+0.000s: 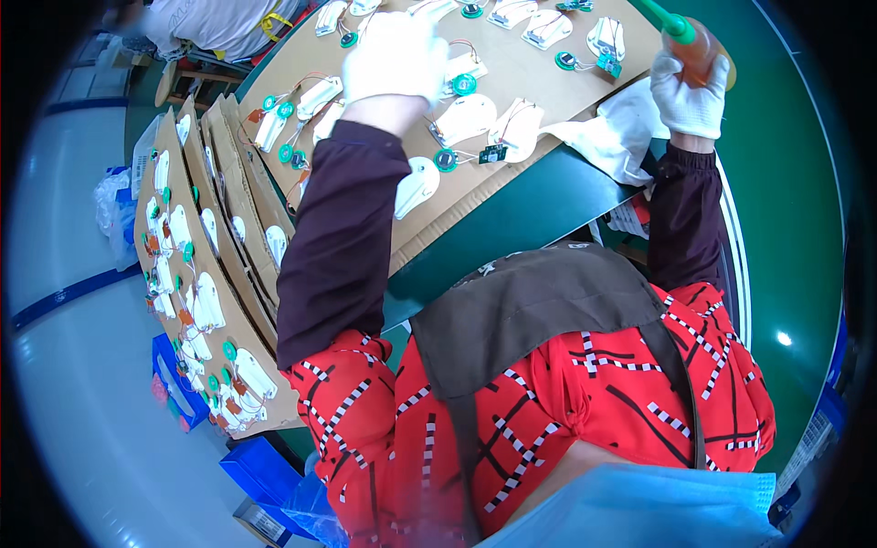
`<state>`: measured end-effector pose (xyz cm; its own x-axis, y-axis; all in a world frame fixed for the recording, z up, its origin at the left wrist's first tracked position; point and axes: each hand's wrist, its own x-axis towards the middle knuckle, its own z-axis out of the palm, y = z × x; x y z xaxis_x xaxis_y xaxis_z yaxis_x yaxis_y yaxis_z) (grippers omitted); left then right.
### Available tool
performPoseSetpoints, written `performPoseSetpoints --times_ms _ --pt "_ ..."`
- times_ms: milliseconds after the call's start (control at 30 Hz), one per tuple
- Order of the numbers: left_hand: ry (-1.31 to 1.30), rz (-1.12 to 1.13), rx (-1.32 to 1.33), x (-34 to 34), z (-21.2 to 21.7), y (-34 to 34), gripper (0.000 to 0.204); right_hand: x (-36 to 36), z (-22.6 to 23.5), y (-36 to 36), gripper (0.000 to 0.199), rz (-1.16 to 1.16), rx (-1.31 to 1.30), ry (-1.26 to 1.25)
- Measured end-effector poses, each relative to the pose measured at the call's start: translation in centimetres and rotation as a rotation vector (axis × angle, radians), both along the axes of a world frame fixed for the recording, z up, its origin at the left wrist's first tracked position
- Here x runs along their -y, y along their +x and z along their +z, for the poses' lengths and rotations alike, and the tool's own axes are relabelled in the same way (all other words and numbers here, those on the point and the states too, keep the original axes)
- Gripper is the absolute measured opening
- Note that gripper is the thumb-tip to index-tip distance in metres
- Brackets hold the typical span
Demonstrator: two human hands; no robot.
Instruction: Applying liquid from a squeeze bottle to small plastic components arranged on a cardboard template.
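My right hand (692, 96), in a white glove, is wrapped round an amber squeeze bottle (705, 55) with a green cap and nozzle. The bottle is tilted, its nozzle toward the upper left. Over the cardboard sheet (539, 78) is my gloved left hand (395, 57); its fingers are washed out by glare, so what they touch or hold does not show. Around it on the sheet lie several white oval plastic shells with thin wires, round green parts (464, 84) and small circuit boards (492, 153). One white shell (417, 188) lies close to my left forearm.
A white cloth (614, 135) lies on the green table (493, 215) near my right wrist. To the left, more cardboard sheets (219, 164) carrying similar parts stand tilted side by side. Blue bins (260, 475) are at the lower left. A blue mask (639, 511) hangs into the lower edge.
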<state>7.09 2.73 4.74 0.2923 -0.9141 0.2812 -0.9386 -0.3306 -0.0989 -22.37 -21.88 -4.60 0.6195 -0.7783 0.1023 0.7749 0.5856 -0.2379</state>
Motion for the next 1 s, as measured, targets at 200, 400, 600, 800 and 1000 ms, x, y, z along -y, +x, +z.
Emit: performPoseSetpoints --times_ms 200,400,600,800,1000 --pt "-0.196 0.120 -0.278 -2.0 2.7 9.1 0.033 0.9 1.7 -1.3 0.053 -0.057 -0.026 -0.091" --pt "0.048 0.166 -0.387 -0.3 -0.3 14.3 0.032 0.9 2.8 0.9 0.054 -0.015 -0.092 -0.180" --pt "-0.020 0.244 -0.115 4.5 -3.7 11.2 0.053 0.3 4.5 5.6 0.045 0.137 -0.133 -0.326" --pt "0.133 0.337 -0.172 4.4 -4.7 11.8 0.048 -8.3 12.8 14.5 0.039 -0.051 -0.470 -0.326" --pt "0.118 0.447 -0.213 4.0 -4.5 11.4 0.043 -5.7 11.6 20.3 0.035 0.150 -0.174 -0.865"
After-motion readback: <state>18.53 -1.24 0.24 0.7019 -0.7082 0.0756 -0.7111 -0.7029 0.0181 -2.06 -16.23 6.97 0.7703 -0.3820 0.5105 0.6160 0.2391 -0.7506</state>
